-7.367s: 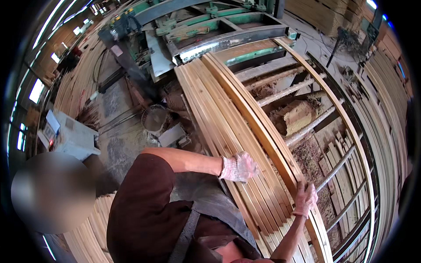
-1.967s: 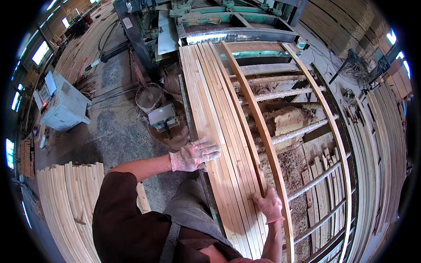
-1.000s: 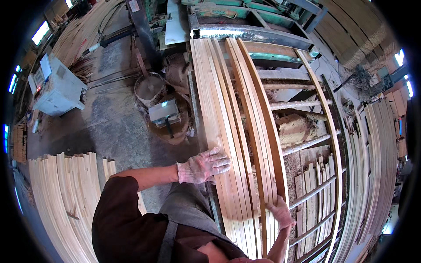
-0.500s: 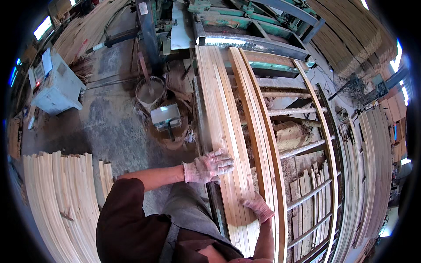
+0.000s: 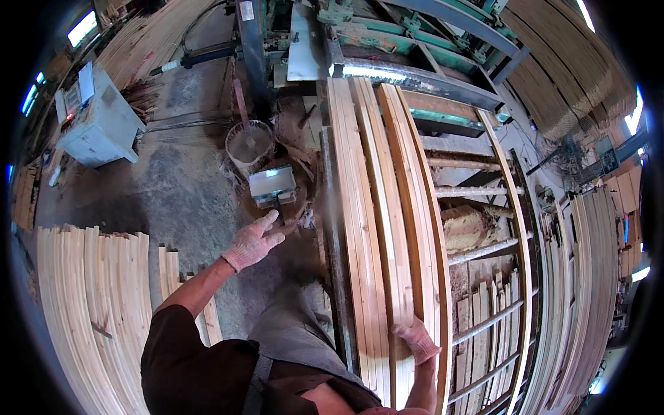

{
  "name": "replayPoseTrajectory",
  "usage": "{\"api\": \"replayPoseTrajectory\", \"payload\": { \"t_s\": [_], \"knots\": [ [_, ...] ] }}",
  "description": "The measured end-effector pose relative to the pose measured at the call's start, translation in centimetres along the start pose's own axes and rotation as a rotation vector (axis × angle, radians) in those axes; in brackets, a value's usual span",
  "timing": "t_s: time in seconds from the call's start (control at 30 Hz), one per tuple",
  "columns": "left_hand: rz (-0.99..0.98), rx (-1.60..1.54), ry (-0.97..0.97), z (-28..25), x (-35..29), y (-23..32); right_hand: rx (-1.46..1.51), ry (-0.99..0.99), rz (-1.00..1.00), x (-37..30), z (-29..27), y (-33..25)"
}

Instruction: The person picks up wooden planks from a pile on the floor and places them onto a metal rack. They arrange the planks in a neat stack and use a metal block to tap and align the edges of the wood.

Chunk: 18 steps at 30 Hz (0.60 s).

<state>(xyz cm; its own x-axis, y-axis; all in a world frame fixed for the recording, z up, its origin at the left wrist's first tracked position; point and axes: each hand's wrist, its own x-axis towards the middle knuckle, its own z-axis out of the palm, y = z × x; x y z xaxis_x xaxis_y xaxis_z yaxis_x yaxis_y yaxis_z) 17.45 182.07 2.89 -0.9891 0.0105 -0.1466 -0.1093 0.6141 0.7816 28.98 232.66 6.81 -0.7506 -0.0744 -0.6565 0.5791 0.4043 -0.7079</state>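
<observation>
My left hand (image 5: 254,242), in a pale dusty work glove, is held out in the air over the floor, left of the boards. It is empty, its fingers stretched and apart, close to the dark handle of a rectangular pale-topped tool (image 5: 272,184). My right hand (image 5: 417,339), gloved too, grips a long wooden strip (image 5: 395,277), its fingers bent over the edge. Narrow gaps part this strip from a group of strips (image 5: 354,207) on the left and more strips (image 5: 415,207) on the right. All lie lengthwise on a frame of metal rollers (image 5: 484,249).
A green machine frame (image 5: 415,62) stands at the far end of the rollers. Left of them are a round bucket (image 5: 238,162) with a stick in it and a pale control cabinet (image 5: 100,131). Stacked strips (image 5: 97,297) lie at the left, more lumber (image 5: 588,290) at the right.
My left hand has lifted off the boards and swung left over the floor. My right hand has shifted slightly right, and a strip has come apart from the left group.
</observation>
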Motion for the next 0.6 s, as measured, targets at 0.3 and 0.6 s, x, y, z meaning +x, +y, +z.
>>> {"api": "replayPoseTrajectory", "payload": {
  "t_s": [0.3, 0.6],
  "knots": [
    [0.022, -0.652, -0.019, -4.0, 23.3, 0.1, -0.422, 0.365, 0.158, -0.7, 1.8, -4.9],
    [-0.295, -0.518, 0.095, 0.3, 47.5, 2.9, -0.723, 0.543, -0.057, 10.1, 13.7, -20.1]
  ]
}}
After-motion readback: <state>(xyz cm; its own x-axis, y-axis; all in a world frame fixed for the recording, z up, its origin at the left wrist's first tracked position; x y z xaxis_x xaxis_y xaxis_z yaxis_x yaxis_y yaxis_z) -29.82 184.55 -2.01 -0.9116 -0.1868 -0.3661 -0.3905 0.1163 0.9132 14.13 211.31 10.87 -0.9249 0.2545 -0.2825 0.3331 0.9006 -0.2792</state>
